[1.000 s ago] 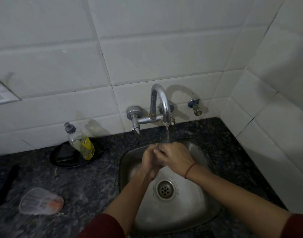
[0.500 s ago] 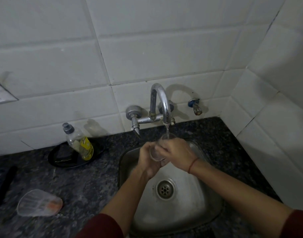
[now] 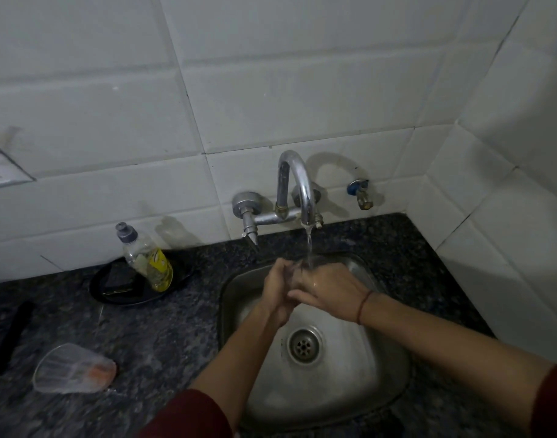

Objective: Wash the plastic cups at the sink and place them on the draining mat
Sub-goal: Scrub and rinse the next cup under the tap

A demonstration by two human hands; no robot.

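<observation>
Both my hands meet over the steel sink (image 3: 229, 298) under the running faucet (image 3: 297, 181). My left hand (image 3: 278, 290) grips a clear plastic cup (image 3: 302, 267), which is almost wholly hidden between the hands. My right hand (image 3: 330, 286) wraps over the cup from the right, and the water stream falls onto it. A second clear plastic cup (image 3: 74, 369) with an orange patch near its base lies on its side on the dark granite counter at the left.
A dish soap bottle (image 3: 147, 257) leans on a black plate (image 3: 112, 295) behind the counter, left of the sink. A black strip-like object (image 3: 13, 333) lies at the far left. A small valve (image 3: 359, 192) sticks out of the tiled wall.
Half a second ago the cup's rim showed between my hands; now the hands have closed over it and turned a little under the stream. The cup on the counter has not moved.
</observation>
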